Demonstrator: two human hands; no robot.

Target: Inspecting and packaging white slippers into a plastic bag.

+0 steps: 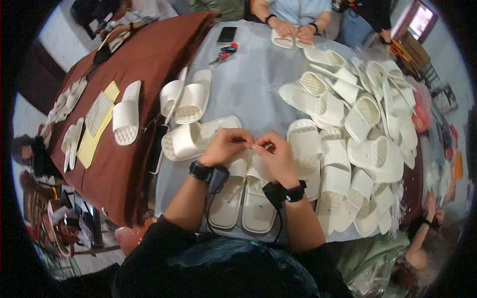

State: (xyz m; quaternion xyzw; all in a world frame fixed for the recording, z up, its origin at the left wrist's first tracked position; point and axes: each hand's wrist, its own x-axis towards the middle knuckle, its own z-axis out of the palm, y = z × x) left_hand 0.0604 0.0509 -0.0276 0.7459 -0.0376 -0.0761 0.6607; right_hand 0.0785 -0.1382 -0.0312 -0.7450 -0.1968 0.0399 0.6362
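My left hand (229,145) and my right hand (273,154) meet fingertip to fingertip over the grey cloth. Both are closed in a pinch; whatever lies between the fingers is too small to make out. Just beneath them a pair of white slippers rests side by side, the left slipper (227,203) and the right slipper (259,206), soles toward me, their straps partly hidden by my hands. Beside my left hand another white slipper (184,141) lies sideways. Close to my right hand sits one more white slipper (304,141).
A heap of white slippers (365,116) covers the table's right side. A phone (227,35) and a red-and-black tool (228,50) lie at the far left of the grey cloth (248,74). Across the table, a person's hands (293,32) hold a slipper. A brown-covered table (154,54) adjoins on the left.
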